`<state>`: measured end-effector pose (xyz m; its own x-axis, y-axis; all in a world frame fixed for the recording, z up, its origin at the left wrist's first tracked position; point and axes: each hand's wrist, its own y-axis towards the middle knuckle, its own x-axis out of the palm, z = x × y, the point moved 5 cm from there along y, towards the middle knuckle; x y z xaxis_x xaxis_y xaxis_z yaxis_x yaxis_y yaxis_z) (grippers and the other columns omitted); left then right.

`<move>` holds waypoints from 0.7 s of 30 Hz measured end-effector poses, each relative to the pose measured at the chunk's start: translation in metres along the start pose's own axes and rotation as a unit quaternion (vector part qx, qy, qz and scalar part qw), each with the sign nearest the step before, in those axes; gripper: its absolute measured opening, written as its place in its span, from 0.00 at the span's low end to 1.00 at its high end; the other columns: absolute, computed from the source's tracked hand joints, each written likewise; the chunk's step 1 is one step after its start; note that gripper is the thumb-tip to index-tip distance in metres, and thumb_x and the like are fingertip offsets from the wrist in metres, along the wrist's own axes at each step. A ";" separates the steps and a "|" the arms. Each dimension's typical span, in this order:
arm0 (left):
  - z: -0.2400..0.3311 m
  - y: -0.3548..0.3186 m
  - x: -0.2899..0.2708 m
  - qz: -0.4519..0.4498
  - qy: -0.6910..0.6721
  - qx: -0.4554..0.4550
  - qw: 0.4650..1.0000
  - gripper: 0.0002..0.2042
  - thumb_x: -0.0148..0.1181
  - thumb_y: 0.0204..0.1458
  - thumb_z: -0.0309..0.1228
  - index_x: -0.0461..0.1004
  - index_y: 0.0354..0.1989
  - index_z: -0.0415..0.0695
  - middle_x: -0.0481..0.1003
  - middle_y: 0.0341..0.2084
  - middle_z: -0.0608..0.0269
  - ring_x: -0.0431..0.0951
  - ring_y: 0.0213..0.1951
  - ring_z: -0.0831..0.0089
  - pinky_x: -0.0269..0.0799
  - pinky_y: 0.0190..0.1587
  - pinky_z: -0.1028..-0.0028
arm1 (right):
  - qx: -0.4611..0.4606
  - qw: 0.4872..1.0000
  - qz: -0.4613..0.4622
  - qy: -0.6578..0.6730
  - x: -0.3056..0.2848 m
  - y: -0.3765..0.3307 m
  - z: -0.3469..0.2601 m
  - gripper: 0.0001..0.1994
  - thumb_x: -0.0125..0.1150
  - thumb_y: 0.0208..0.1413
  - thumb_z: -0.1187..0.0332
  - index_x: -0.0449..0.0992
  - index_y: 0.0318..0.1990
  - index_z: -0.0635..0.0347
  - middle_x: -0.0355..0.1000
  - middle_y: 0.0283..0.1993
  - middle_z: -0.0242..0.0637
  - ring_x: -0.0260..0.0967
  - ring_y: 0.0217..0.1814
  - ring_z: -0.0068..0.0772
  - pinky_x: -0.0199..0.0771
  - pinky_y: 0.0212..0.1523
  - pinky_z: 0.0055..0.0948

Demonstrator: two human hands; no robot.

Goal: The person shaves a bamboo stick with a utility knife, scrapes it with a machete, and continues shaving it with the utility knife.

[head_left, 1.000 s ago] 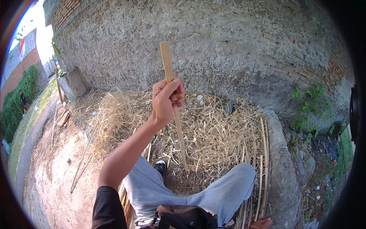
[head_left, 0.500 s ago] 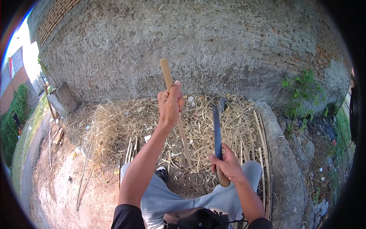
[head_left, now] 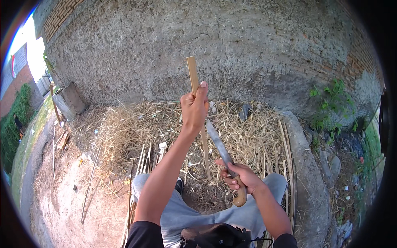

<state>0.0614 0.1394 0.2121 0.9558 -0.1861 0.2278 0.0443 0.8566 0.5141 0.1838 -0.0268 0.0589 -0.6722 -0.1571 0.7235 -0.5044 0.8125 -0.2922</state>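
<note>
The knife (head_left: pixel 222 150) (gripped by the right hand (head_left: pixel 246 178)) has been tipped left, so it's near the strip (head_left: pixel 192 74) held by the left hand (head_left: pixel 194 109).

Bright daylt, top-L glare (head_left: pixel 29 31)

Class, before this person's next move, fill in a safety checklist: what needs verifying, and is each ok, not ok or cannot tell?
1. Left grip closed around pale strip: ok.
2. Right grip holding knife: ok.
3. Blade tip clearly away from left grip: cannot tell; near in view, depth uncertain.
4. Strip's lower end planted on ground: cannot tell.
5. Ground free of straw-like scraps: not ok; many lie scattered.
</note>
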 end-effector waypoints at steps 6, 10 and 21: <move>-0.001 0.001 0.003 -0.010 -0.014 0.009 1.000 0.25 0.53 0.61 0.45 0.53 0.12 0.54 0.53 0.06 0.76 0.54 0.08 0.84 0.44 0.11 0.78 | -0.034 0.925 0.166 -0.339 -0.027 0.017 0.005 0.21 0.44 0.68 0.58 0.66 0.59 0.65 0.69 0.31 0.34 0.67 0.22 0.22 0.69 0.20 0.24; 0.001 -0.002 0.002 0.003 -0.025 -0.004 1.000 0.26 0.54 0.60 0.46 0.55 0.12 0.53 0.54 0.07 0.76 0.54 0.10 0.86 0.44 0.12 0.78 | -0.071 0.948 0.143 -0.276 -0.014 0.022 0.001 0.15 0.48 0.66 0.66 0.68 0.54 0.66 0.74 0.37 0.39 0.72 0.30 0.25 0.73 0.26 0.25; 0.000 -0.006 0.006 0.006 -0.027 -0.002 1.000 0.26 0.55 0.60 0.46 0.57 0.11 0.52 0.57 0.08 0.77 0.53 0.11 0.87 0.43 0.13 0.78 | -0.052 0.920 0.184 -0.343 -0.003 0.027 -0.002 0.15 0.42 0.67 0.65 0.63 0.56 0.62 0.75 0.43 0.37 0.69 0.24 0.23 0.71 0.24 0.24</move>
<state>0.0670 0.1334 0.2104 0.9393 -0.2016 0.2776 0.0347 0.8608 0.5077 0.1734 -0.0029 0.0498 -0.9888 -0.1486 0.0133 -0.1437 0.9252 -0.3513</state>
